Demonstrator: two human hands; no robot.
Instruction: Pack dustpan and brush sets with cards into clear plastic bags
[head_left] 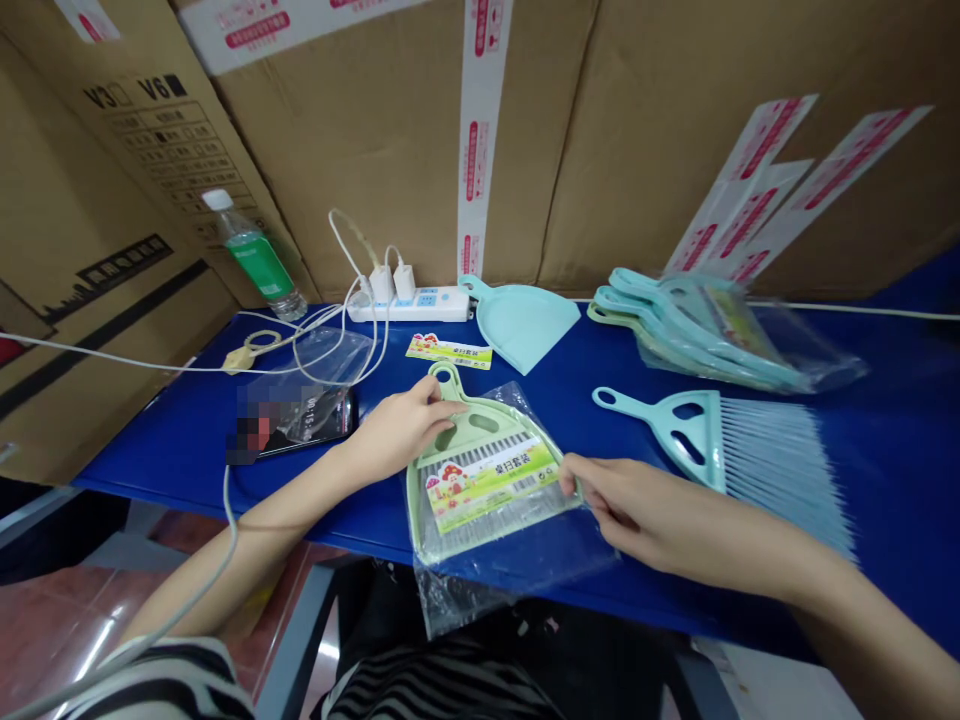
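A green dustpan-and-brush set (480, 485) with a mushroom label card lies partly inside a clear plastic bag (517, 565) at the front of the blue table (885, 440). My left hand (401, 425) is closed on the set's handle. My right hand (626, 500) pinches the bag's edge beside the set's right corner. A loose light-blue brush (735, 450) lies to the right. An empty light-blue dustpan (521, 322) and a spare label card (448, 351) sit behind.
A stack of bagged sets (705, 330) rests at the back right. A power strip (412, 302) with chargers and white cables, a water bottle (259, 260), a phone (296, 420) and empty bags (330, 355) crowd the left. Cardboard boxes (660, 140) wall the back.
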